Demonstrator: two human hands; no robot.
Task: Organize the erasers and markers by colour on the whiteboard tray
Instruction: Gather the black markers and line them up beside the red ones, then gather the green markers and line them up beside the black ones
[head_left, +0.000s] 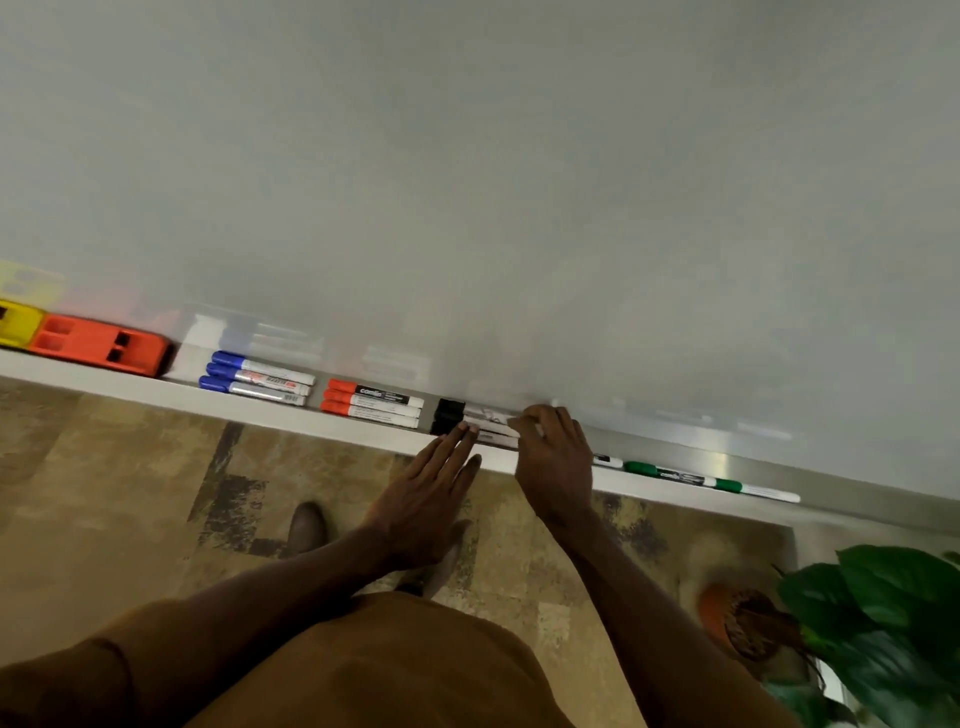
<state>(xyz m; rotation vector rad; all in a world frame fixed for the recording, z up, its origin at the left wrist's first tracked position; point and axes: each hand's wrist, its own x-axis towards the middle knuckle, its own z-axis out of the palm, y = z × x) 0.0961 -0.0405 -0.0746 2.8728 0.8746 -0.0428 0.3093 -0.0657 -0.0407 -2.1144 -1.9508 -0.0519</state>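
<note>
My left hand (427, 499) lies flat, fingers straight, their tips touching the black markers (470, 422) on the whiteboard tray (270, 408). My right hand (553, 457) curls over the white ends of those markers; whether it grips them, I cannot tell. Along the tray from the left sit the yellow eraser (15, 322), the orange eraser (101, 344), three blue markers (257, 378) and three red markers (373, 403). Right of my hands lie the green markers (711, 480).

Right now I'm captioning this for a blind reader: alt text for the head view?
Both hands, left hand and right hand, rest on black markers in a whiteboard tray, beside grouped red markers, blue markers and orange eraser.
</note>
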